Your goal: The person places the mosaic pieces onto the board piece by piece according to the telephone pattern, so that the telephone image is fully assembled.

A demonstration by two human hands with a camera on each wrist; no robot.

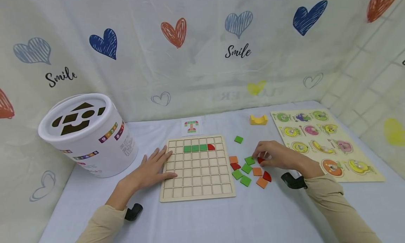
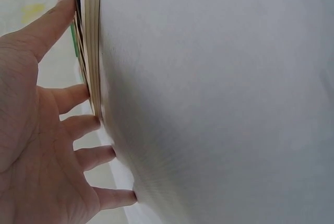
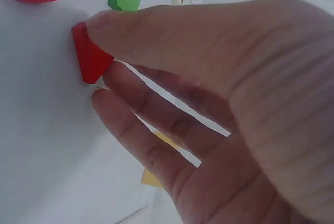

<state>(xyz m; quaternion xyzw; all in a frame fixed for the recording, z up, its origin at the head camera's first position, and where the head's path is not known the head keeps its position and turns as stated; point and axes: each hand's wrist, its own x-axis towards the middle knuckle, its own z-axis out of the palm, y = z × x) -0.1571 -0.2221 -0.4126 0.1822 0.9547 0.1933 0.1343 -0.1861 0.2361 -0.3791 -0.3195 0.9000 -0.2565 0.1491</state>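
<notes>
A wooden grid board (image 1: 196, 191) lies mid-table, with a row of green squares (image 1: 195, 148) and a red quarter-circle (image 1: 211, 147) at the row's right end. Spread fingers of my left hand (image 1: 150, 172) rest on the board's left edge; the left wrist view shows thumb and fingertips along its side. To the right of the board, my right hand (image 1: 280, 155) pinches a red quarter-circle piece (image 3: 91, 57) between thumb and finger. Loose green squares (image 1: 245, 180), orange squares (image 1: 262, 182) and red quarter-circles (image 1: 267, 176) lie beside that hand.
Behind the board is a picture card (image 1: 191, 126) with a T-like pattern. A large white tub (image 1: 107, 141) with a slotted lid stands at left. A yellow block (image 1: 258, 120) sits at the back, and a fruit puzzle board (image 1: 316, 162) lies at right.
</notes>
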